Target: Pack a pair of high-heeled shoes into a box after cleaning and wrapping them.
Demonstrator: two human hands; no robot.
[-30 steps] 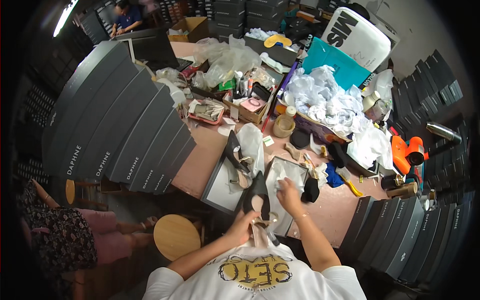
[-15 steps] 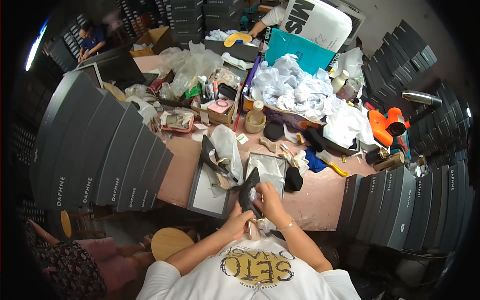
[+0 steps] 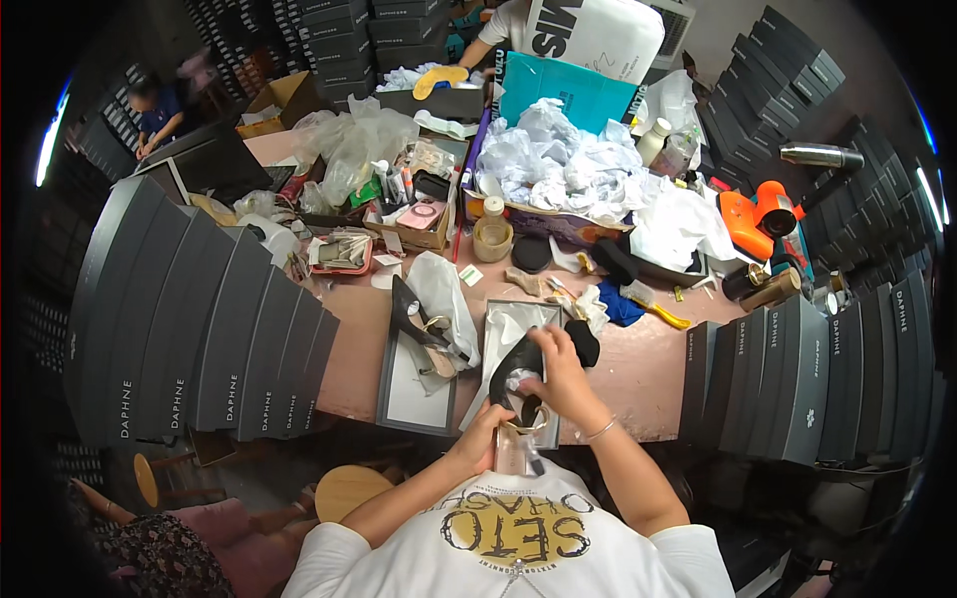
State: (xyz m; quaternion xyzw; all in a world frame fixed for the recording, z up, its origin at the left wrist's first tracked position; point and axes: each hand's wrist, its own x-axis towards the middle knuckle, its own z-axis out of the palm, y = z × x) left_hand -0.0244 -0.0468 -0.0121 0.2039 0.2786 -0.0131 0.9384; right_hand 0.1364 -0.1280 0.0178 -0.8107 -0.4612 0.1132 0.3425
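My left hand (image 3: pixel 484 439) is closed around the heel end of a black pointed high-heeled shoe (image 3: pixel 505 384), held over the near table edge. White crumpled paper (image 3: pixel 519 378) shows inside its opening. My right hand (image 3: pixel 566 381) is at the toe: the thumb presses at the paper while the slightly blurred fingers reach over the toe's side. Beneath the shoe lies an open grey shoebox (image 3: pixel 548 424) with white tissue (image 3: pixel 510 321). To the left, a matching black shoe (image 3: pixel 407 317) rests beside white tissue (image 3: pixel 446 289) on a shallow grey box part (image 3: pixel 399 394).
Grey shoeboxes stand in rows at left (image 3: pixel 189 329) and right (image 3: pixel 768 389). Farther back are a carton of crumpled white paper (image 3: pixel 568 159), a jar (image 3: pixel 492 237), a yellow-handled brush (image 3: pixel 666 317) and an orange tool (image 3: pixel 748 224). Another person's arm (image 3: pixel 478 52) is across the table.
My right hand has shifted up toward the shoe's toe, its fingers now stretched over it. The shoe has turned, showing more of its opening and the paper inside. The whole view has shifted slightly.
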